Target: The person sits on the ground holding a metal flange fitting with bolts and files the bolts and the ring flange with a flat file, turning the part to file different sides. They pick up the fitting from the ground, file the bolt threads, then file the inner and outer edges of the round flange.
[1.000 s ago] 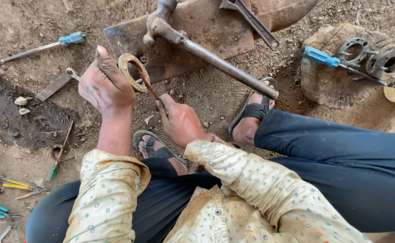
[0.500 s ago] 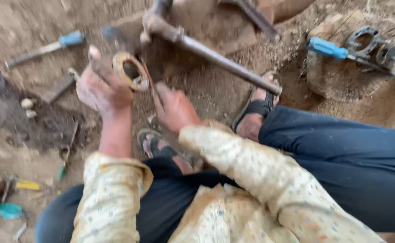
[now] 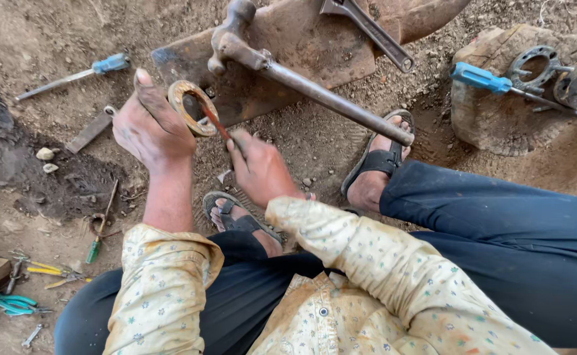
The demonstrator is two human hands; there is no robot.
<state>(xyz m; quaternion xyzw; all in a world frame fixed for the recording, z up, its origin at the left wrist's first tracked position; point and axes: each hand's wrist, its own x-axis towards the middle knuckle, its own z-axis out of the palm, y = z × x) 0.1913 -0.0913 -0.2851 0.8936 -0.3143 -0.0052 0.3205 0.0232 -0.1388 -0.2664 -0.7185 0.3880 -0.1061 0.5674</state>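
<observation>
My left hand holds up a rusty, yellowish metal ring by its rim, thumb pointing away from me. My right hand grips a thin reddish-brown tool whose tip reaches into the ring's hole. Both hands are above the dirt ground, just in front of a rusty metal plate. I am seated, with both sandalled feet on the ground below my hands.
A heavy hammer lies across the plate, with a wrench behind it. A blue-handled screwdriver lies at left; another rests on a block with metal flanges at right. Pliers and small tools lie at lower left.
The view has shaken and settled. My right hand has shifted the thin tool slightly inside the ring; my left hand still holds the ring in much the same place.
</observation>
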